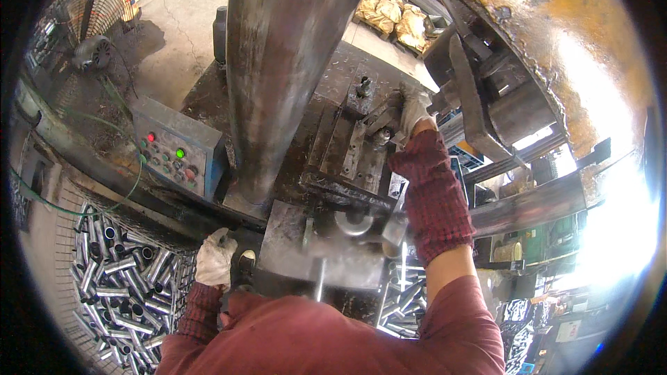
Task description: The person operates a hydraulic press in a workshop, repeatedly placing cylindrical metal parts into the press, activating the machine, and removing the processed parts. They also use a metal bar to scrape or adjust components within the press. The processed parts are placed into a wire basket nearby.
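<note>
My right hand (417, 110), in a whitish work glove, reaches far forward to the metal fixture (353, 153) on the machine bed. Its fingers are bent beside a dark metal part (393, 105); what they grip is mostly hidden. Close to that hand a short shiny round piece (381, 137) stands in the fixture. My left hand (217, 258), gloved too, is low at the left by the bed's front edge, its fingers slightly apart and nothing seen in them. A small round dark-and-pale piece (246, 257) lies just right of it.
A thick steel column (267, 83) rises between my hands. Left of it is a control box (177, 149) with lit red and green buttons. A wire bin (73, 257) of cut metal tubes (128, 292) stands lower left. Yellow machine framing (542, 0) overhangs the right; a fan (94, 10) is upper left.
</note>
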`<state>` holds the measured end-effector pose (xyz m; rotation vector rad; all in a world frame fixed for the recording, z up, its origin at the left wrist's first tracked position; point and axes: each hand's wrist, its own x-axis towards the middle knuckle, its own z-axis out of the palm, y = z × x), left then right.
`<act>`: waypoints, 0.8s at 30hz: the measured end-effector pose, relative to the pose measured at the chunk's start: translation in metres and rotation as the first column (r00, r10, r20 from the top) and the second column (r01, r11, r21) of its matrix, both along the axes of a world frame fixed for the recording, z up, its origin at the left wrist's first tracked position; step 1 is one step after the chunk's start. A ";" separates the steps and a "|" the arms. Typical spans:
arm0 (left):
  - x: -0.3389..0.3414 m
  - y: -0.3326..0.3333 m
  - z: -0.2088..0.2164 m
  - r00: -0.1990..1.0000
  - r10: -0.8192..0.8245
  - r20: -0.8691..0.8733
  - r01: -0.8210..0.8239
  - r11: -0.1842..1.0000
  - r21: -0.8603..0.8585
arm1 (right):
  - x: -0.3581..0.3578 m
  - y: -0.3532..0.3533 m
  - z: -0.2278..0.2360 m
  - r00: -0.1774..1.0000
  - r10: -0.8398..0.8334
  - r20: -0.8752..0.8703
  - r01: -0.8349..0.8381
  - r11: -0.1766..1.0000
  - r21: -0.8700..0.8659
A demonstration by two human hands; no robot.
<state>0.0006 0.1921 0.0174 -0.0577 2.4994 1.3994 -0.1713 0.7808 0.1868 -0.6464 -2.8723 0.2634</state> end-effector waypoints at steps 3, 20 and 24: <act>-0.003 0.007 0.004 0.997 0.034 0.076 -0.039 0.997 0.061 | 0.007 0.008 -0.029 0.938 0.274 -0.211 -0.231 0.951 0.205; 0.000 0.000 -0.010 0.994 0.056 0.091 -0.066 0.992 0.105 | -0.009 -0.017 0.015 0.957 0.243 -0.161 -0.148 0.879 0.454; 0.001 0.002 0.003 0.991 0.050 0.120 -0.060 0.995 0.081 | -0.009 -0.026 0.014 0.941 -0.321 -0.102 0.152 0.673 -0.724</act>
